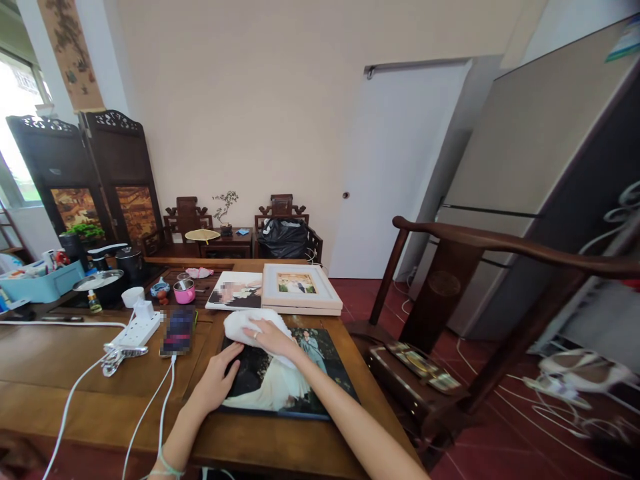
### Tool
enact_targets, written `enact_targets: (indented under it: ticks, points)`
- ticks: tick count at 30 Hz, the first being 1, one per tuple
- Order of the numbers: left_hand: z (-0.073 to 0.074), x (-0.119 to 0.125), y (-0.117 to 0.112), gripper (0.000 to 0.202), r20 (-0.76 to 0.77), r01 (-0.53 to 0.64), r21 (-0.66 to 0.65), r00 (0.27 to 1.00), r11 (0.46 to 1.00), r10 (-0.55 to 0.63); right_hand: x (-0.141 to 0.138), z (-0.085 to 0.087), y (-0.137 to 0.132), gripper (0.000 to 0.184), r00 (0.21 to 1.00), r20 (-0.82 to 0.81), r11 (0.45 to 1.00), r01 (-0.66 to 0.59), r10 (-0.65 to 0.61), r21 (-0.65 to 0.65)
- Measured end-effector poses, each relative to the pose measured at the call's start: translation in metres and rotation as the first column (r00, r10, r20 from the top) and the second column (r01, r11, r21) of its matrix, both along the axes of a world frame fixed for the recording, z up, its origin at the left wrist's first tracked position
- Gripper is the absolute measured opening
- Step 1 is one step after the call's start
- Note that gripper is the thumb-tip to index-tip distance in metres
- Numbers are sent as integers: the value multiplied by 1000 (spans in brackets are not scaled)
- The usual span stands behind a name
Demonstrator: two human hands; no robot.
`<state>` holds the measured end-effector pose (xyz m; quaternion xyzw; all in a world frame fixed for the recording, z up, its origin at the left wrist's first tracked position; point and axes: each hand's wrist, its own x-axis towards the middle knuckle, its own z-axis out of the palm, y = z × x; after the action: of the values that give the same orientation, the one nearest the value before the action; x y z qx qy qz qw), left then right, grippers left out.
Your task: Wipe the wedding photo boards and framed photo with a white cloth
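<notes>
Head view: the person's right hand (274, 338), a ring on one finger, lies over a white cloth (235, 328), fingers extended across it; whether they grip its folds I cannot tell. The cloth rests on the upper left part of a dark photo panel (337, 380), which lies flat near the corner of the wooden table (280, 443) and bears a figure in a pale gown and another in a light suit. The left hand (220, 381), loosely open and grasping nothing, rests at the panel's left edge. Behind the panel, from my place in the room, one sees a framed picture (327, 285) beside a second print (233, 281). Left of it lie a phone (179, 331), cable attached, and a white power strip (143, 331); a wooden chair (435, 293) stands to the right.
</notes>
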<state>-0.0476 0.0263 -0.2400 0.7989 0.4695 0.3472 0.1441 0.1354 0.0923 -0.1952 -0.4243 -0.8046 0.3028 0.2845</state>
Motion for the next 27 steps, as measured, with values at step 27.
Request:
enact_targets:
  ticks: [27]
  points:
    - [-3,-2,2,38,-18,-24,23,1000,999,24,136,-30,-99,50,937,255,967,253,-240,-18]
